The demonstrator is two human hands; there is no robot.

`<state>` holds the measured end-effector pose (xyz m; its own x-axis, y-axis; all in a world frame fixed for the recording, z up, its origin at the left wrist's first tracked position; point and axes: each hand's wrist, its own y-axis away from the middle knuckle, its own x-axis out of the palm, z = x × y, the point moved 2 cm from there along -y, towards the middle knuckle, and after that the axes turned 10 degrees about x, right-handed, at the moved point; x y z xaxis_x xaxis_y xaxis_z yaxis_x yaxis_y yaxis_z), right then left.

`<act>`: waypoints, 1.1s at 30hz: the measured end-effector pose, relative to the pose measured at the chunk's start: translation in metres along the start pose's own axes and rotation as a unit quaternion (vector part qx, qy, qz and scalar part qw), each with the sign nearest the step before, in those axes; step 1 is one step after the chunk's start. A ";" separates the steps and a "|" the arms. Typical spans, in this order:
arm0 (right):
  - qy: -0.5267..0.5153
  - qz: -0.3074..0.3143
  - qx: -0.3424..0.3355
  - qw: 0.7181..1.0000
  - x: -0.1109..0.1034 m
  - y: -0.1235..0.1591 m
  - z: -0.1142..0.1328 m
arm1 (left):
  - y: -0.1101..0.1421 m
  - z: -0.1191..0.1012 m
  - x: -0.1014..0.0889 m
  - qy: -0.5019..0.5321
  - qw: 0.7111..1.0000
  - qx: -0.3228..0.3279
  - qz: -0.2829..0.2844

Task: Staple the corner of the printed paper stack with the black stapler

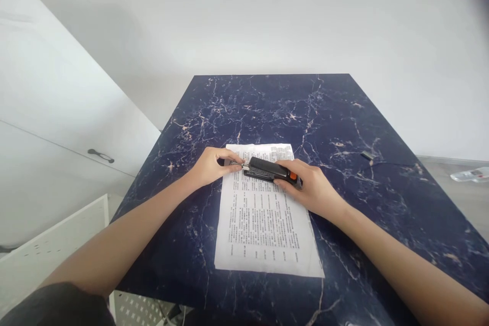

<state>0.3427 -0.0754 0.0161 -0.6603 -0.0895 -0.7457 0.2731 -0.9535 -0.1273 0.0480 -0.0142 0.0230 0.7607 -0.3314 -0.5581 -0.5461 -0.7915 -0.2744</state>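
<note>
A black stapler (263, 167) with an orange patch at its rear lies over the upper part of a printed sheet of paper (267, 260). Closed around the stapler's rear end is my right hand (311, 186), thumb on the near side and fingers on the far side. My left hand (211, 167) is closed in a pinch at the stapler's front, on a thin metal piece (245, 166) that sticks out there. How far this piece reaches into the stapler is hidden. The paper may be a stack; its sheet count cannot be made out.
The dark blue marble-patterned table (260, 107) stands against a white wall. A small dark object (367, 155) lies on its right side. White drawers with a black handle (101, 155) and a white perforated panel (57, 244) are at the left. A clear plastic item (471, 174) lies beyond the right edge.
</note>
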 end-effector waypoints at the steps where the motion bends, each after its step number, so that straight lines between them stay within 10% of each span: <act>1: 0.000 0.001 0.000 1.000 -0.001 0.000 0.000 | 0.001 -0.001 0.000 0.000 1.000 0.006 -0.005; 33: 0.007 0.007 0.006 1.000 -0.002 -0.001 0.003 | -0.001 -0.003 0.000 0.004 0.999 0.030 0.033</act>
<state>0.3419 -0.0755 0.0200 -0.6467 -0.0983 -0.7564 0.2738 -0.9555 -0.1099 0.0499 -0.0146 0.0254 0.7252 -0.3865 -0.5698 -0.6150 -0.7356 -0.2838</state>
